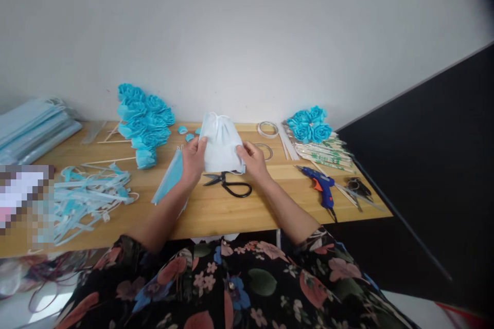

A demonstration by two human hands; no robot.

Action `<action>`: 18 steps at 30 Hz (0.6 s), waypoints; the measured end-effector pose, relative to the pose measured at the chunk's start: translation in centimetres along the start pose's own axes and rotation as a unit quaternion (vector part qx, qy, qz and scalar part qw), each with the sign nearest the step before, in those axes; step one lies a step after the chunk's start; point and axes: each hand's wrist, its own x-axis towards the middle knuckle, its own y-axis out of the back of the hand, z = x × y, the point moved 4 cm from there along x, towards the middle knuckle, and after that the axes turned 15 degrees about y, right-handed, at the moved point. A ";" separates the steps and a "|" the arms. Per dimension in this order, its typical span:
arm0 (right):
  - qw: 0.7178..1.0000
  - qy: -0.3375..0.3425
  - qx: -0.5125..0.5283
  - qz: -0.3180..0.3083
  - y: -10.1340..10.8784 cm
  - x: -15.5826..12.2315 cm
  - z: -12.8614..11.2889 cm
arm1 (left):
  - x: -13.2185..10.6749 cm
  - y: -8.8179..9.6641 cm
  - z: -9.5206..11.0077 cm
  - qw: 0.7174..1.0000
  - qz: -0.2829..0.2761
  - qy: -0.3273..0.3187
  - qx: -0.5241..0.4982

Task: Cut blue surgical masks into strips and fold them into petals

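Note:
A pale blue-white face mask [221,146] is held up over the table, its pleats spread and an ear loop showing at the top. My left hand [194,159] grips its left edge with the thumb in front. On the opposite edge, my right hand [251,159] pinches the fabric between thumb and fingers. Below the mask lie scissors [235,189] with black handles, blades pointing left. Another blue mask [170,177] rests flat beside my left forearm, which partly covers it. Small blue pieces [182,130] lie behind my left hand.
Blue fabric roses [146,118] stand at the back left, and more roses [311,124] lie at the right on wrapped sticks [328,153]. A blue glue gun [322,182] is at the right, tape rolls [267,129] behind. Cut strips [92,195] and stacked masks [34,126] fill the left.

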 end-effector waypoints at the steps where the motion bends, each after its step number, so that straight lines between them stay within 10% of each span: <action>1: 1.000 0.001 0.026 -0.006 0.0 0.1 -0.1 | -0.3 -0.1 0.2 0.999 0.020 -0.034 0.028; 8: 0.996 -0.009 -0.042 0.074 1.7 0.5 -0.2 | -2.5 -2.4 0.3 0.985 -0.060 -0.101 0.129; 18: 0.999 -0.036 -0.002 -0.004 -0.6 -0.6 -0.3 | -1.1 -1.3 -0.8 0.999 -0.046 0.018 0.021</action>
